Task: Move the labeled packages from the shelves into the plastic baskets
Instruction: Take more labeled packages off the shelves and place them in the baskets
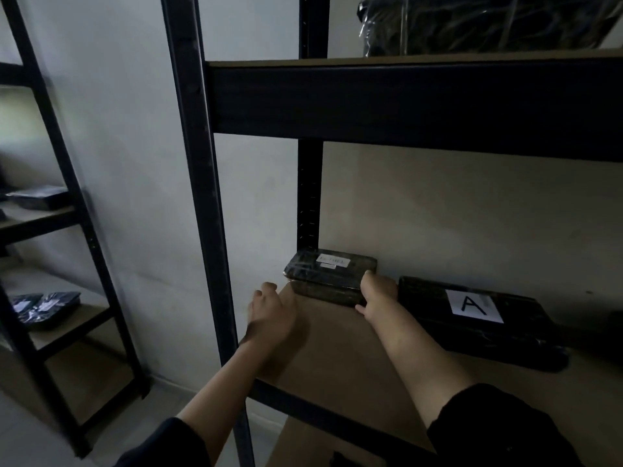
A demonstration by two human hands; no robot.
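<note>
shelf unit: black metal posts and rails, flat tan board decks with a matte surface.

small package: rectangular block in dark glossy wrap, creased and reflective, with a small white label on top, print too blurred to read. it sits at the back left corner of the middle deck, close to the rear post.

right hand: at the package's right end, fingers curled around that end and thumb at the front edge, grasping it.

left hand: over the deck's left front area, just short of the package's left end and apart from it; fingers loosely extended, released, holding nothing. the outline is motion-blurred.

flat package: wide, low, dark wrapped slab lying to the right of the small one, bearing a white paper sheet with a black letter "a".

wrapped bundle: bulky dark item in clear crinkled film on the upper deck.

second rack: at left, same black frame, with small dark glossy packets on its boards.
</note>
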